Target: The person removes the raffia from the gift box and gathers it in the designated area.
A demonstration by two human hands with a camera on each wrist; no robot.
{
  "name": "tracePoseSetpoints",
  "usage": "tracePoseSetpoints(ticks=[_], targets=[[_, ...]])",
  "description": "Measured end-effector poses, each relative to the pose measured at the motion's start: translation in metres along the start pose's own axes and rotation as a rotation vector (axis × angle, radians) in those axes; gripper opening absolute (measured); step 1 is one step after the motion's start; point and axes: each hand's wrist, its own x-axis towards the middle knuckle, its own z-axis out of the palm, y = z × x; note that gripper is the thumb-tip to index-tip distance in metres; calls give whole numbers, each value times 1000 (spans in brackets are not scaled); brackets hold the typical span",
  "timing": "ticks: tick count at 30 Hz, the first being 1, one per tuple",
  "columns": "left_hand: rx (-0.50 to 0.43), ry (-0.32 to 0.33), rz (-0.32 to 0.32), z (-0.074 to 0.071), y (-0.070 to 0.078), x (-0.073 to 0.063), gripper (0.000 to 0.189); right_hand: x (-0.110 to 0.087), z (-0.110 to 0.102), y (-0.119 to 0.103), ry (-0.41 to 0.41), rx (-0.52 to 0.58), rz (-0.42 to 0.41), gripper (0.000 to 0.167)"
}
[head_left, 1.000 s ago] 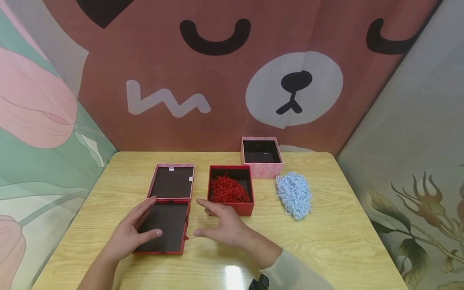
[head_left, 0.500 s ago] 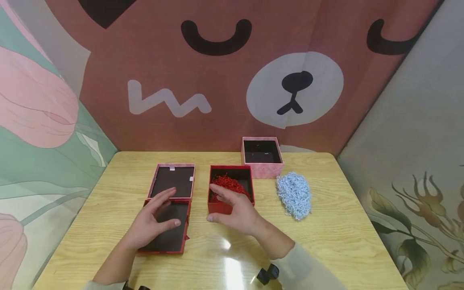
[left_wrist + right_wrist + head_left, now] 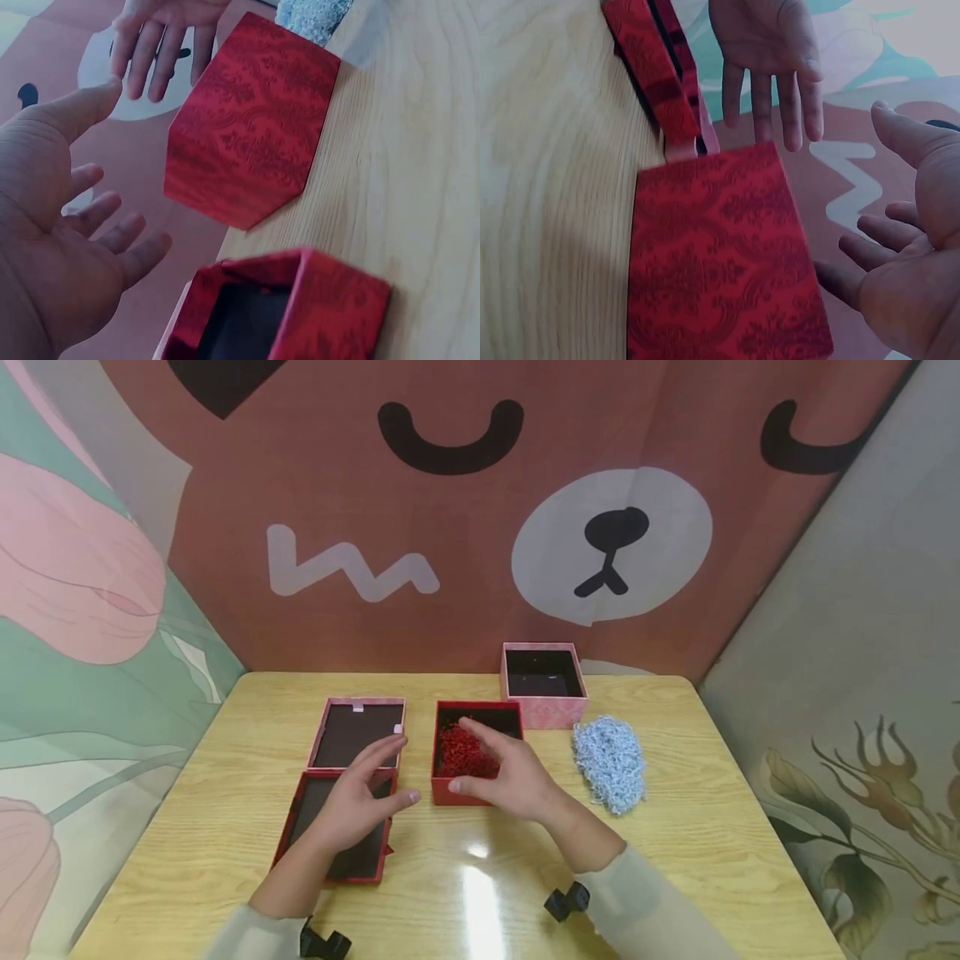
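A red patterned box [image 3: 480, 792] stands mid-table with red shredded paper [image 3: 459, 755] inside it. Over its right front part hovers my right hand [image 3: 517, 777], fingers extended and thumb apart, holding nothing. My left hand [image 3: 356, 806] is raised above the red box lid [image 3: 367, 852], which lies with its dark inside facing up. Its fingers are spread and point toward the red box; nothing is in them. In the left wrist view the box side [image 3: 247, 127] lies beyond the left hand [image 3: 67, 217], apart from it. The right wrist view has the right hand [image 3: 907, 247] beside the box.
Behind the red lid lies a pink lid [image 3: 356, 732], also inside up. A pink box [image 3: 551, 712] with a dark interior stands at the back, close behind the red box. To the right sits a heap of light blue shredded paper [image 3: 609, 764]. Walls enclose the table [image 3: 675, 860].
Both hands have moved to the right and forward, the left from over the red lid's left side, the right to over the red box. The boxes, lids and paper stay put.
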Motion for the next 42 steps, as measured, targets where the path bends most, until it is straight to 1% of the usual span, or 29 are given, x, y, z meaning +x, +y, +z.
tracePoseSetpoints(ticks=[6,13,16,20,24,27,34,37,42], targets=[[-23,-3,-53,10,2,13,75,10,-7,9,1,-91,79,88],[-39,-19,-93,23,6,30,78,20,-8,17,-24,-166,99,92],[-6,-30,-116,28,6,37,78,25,-7,19,-33,-209,98,94],[53,-27,-135,34,3,43,76,31,-7,21,-43,-243,86,91],[80,-19,-142,37,0,47,75,36,-7,23,-65,-270,83,88],[77,-17,-151,38,0,48,74,39,-8,26,-87,-308,86,90],[11,-1,-183,39,-4,48,76,51,-10,30,-181,-431,82,97],[-9,-1,-193,40,-4,48,77,56,-11,31,-225,-457,90,99],[-11,0,-215,40,-2,47,78,62,-10,29,-292,-486,116,102]])
